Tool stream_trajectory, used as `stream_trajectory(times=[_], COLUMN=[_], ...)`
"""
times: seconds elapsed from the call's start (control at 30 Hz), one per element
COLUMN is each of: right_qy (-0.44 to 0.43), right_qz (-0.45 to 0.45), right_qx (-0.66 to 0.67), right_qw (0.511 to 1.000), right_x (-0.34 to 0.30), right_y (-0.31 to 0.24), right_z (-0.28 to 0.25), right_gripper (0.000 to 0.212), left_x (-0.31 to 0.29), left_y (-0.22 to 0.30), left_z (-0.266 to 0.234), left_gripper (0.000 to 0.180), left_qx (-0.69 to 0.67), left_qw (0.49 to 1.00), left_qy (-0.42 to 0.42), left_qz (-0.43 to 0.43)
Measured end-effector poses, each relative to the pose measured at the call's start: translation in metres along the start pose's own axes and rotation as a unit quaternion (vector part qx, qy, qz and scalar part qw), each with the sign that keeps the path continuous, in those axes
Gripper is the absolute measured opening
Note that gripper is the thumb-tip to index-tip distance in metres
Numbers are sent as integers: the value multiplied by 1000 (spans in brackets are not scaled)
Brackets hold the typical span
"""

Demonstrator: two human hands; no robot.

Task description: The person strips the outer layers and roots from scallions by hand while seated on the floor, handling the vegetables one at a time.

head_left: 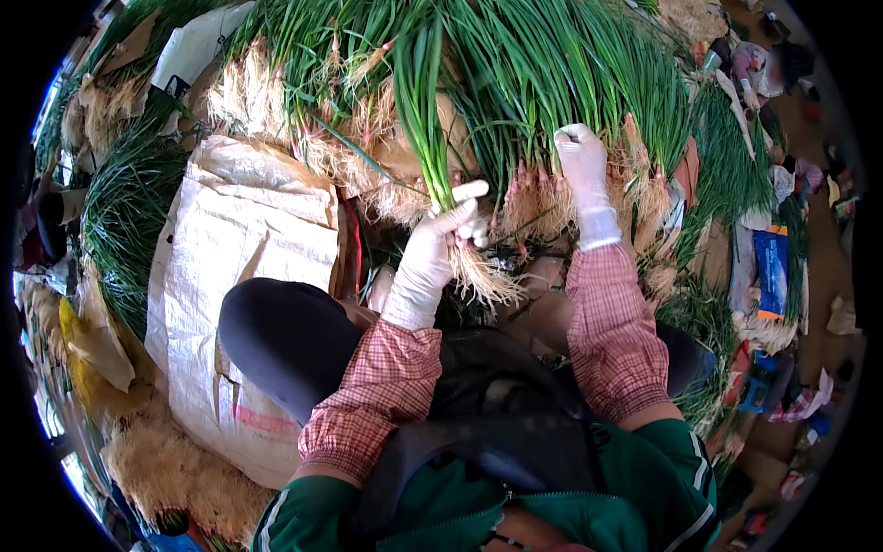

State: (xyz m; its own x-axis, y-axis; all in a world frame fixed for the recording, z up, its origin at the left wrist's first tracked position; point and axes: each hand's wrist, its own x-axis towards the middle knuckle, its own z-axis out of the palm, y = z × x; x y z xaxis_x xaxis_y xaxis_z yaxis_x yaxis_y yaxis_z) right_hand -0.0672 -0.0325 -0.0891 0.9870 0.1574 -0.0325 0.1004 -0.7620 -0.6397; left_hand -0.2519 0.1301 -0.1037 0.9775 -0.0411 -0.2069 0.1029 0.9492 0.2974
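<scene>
Two gloved hands among green onions, seen from above. The left hand [434, 247], at the centre of the frame, is wrapped around the lower stems of a bunch of green onions [429, 138]; the fingers are partly bent around the pale shanks. The leaves rise toward the top of the frame, and the tuft of roots [483, 278] hangs below the grip, toward the lower right. The right hand [582, 167], right of centre, is curled into a loose fist in front of the large pile of green onions [552, 69]; whether a stalk is caught within it cannot be told.

Handling properties, as judged from appearance: the bunch should be light, with its weight spread along its length. The pale shanks look firm and fairly stiff, whereas the long leaves are likely to be limp at the tips, easily creased and prone to tangling with their neighbours. Smooth skins may slip if damp. The roots appear fine, soft and apt to snag or shed. The best hold is around the shanks just above the roots, where the left hand grips; squeezing the leaves would risk bruising. Left of centre lies a pale woven sack [253, 235], beside the person's dark-clad knee [283, 339].
</scene>
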Motion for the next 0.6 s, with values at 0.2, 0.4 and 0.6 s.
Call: stream_trajectory(times=[0.2,0.4,0.6], right_qy=[-104,3,-317], right_qz=[-22,83,-188], right_qx=[-414,-52,-314], right_qw=[904,995,875], right_x=[-9,-10,-129], right_y=[-33,-7,38], right_z=[19,-25,29], right_gripper=[45,21,27], left_x=[2,0,-7], left_y=[-8,5,8], left_z=[-4,4,9], left_gripper=[32,31,31], left_qx=[20,43,76], left_qw=[997,999,996], left_qy=[-43,-29,-46], left_qz=[-57,11,30])
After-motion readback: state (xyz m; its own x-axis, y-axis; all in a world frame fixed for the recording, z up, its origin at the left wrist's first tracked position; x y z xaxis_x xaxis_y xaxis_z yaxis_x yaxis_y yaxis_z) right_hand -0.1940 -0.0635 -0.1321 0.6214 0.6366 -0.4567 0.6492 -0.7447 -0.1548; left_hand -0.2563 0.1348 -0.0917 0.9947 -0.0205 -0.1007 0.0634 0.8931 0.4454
